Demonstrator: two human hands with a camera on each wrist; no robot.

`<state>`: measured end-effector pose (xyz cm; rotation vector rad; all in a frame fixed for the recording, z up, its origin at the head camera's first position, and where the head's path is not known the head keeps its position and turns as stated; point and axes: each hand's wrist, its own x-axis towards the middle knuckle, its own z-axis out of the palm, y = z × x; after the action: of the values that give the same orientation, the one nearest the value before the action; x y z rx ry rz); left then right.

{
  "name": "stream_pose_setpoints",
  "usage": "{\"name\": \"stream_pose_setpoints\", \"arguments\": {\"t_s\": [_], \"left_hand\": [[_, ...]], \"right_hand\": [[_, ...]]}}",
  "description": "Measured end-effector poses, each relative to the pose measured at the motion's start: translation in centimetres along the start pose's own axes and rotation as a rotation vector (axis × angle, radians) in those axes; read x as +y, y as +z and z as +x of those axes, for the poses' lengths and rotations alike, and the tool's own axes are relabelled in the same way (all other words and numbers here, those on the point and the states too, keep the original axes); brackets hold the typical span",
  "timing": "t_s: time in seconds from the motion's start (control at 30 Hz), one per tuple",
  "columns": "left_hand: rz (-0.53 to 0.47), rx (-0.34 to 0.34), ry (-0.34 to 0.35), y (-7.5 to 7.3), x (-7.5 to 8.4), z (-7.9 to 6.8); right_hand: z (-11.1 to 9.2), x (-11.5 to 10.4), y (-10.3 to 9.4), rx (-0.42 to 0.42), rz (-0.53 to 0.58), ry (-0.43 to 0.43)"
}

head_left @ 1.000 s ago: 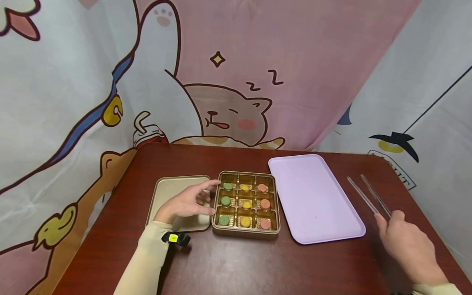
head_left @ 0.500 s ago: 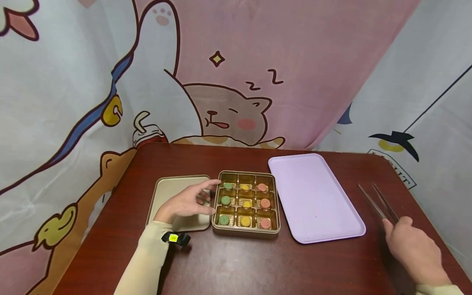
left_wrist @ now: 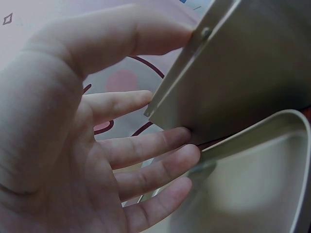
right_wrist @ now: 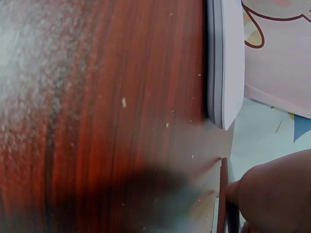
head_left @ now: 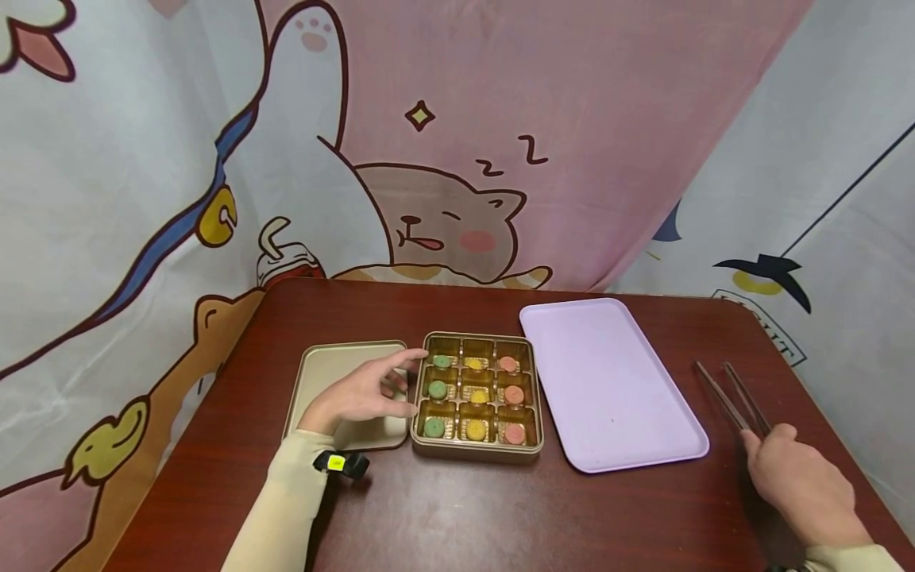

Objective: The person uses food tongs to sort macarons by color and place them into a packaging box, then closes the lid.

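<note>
Head view: the gold tin (head_left: 476,449) holds nine cookies in a grid; left hand (head_left: 360,393), fingers spread, touches its nine-o'clock wall. Right hand (head_left: 804,488) pinches tongs (head_left: 732,395).

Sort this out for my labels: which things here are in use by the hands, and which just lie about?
In use:
left hand against gold tin
right hand gripping tongs

Lying about:
tin lid
lilac tray
</note>
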<state>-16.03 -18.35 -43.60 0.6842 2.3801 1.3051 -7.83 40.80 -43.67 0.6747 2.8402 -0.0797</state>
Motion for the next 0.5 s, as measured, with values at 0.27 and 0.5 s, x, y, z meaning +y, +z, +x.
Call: {"name": "stream_pose_setpoints", "arguments": {"t_s": [0.27, 0.5], "left_hand": [[0.0, -0.003, 0.002, 0.01, 0.06, 0.02], [0.001, 0.001, 0.001, 0.02, 0.04, -0.01]], "right_hand": [[-0.06, -0.35, 0.21, -0.074, -0.04, 0.03], [-0.09, -0.62, 0.18, -0.109, -0.061, 0.019]]}}
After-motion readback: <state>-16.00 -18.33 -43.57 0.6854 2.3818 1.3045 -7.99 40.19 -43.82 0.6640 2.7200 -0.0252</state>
